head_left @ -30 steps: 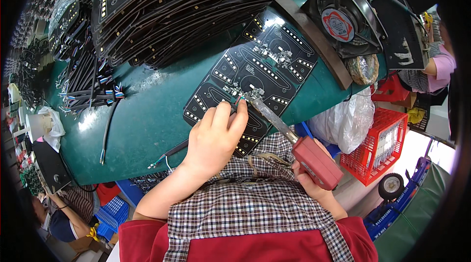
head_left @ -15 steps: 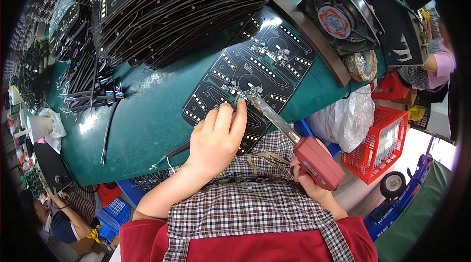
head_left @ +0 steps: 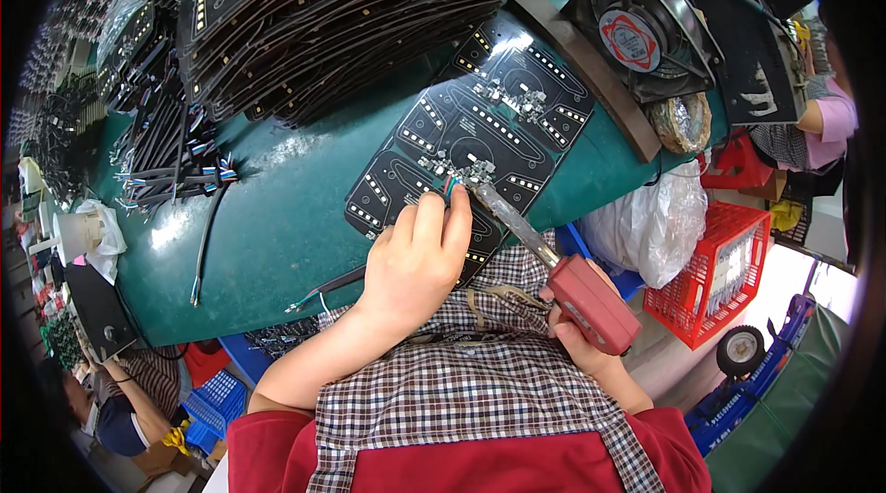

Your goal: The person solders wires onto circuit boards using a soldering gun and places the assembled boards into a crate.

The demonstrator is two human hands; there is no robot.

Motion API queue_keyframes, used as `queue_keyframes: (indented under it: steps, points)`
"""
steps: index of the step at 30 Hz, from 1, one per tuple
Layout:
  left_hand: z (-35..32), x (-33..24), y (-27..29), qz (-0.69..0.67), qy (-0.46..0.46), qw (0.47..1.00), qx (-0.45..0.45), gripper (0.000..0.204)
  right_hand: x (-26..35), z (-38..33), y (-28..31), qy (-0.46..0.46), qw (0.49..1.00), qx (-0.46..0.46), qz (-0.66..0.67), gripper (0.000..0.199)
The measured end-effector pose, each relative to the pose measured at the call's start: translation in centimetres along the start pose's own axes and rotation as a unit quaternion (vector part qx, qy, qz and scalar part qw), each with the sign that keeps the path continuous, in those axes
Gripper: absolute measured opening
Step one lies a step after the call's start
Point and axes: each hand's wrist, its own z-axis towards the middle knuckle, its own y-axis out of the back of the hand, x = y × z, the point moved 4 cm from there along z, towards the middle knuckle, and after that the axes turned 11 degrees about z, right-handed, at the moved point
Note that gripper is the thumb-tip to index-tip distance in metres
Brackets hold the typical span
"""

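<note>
A black circuit board panel with rows of small pale LEDs lies on the green table. My left hand pinches a dark cable whose thin coloured wires reach small metal parts on the panel. The cable's other end trails out beside my wrist, its wires bare. My right hand grips a soldering iron with a red handle. Its metal barrel slants up to the left, and the tip is close by the wires at my left fingertips. Whether tip and wires touch is too small to tell.
Tall stacks of black boards stand at the back. Bundled cables and one loose cable lie left. A dark bar, a fan and a round solder-like coil are right. Red crates stand below; other people sit either side.
My left hand has shifted slightly right, still pinching the cable. The soldering iron's handle has moved a little left and up, while its tip stays near the same wires.
</note>
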Motion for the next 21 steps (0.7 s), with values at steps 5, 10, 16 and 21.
queue_keyframes:
  steps: [5, 10, 16, 21]
  points:
    - [0.0, -0.1, -0.3, -0.003, -0.001, 1.000, -0.006, 0.036, 0.6, 0.2, -0.3, -0.014, 0.995, -0.041, 0.094, 0.049]
    - [-0.1, 0.1, -0.4, -0.004, 0.008, 1.000, -0.008, 0.036, -0.2, -0.5, 0.5, 0.043, 0.998, 0.003, -0.046, 0.065]
    - [-0.1, 0.1, 0.4, -0.057, 0.055, 0.995, 0.060, 0.044, 0.9, -0.1, 0.4, 0.010, 0.967, -0.054, 0.249, 0.062]
    - [-1.8, 6.9, 3.0, -0.108, 0.186, 0.976, -0.018, 0.026, 1.3, 0.5, 1.1, 0.067, 0.973, -0.086, 0.206, 0.052]
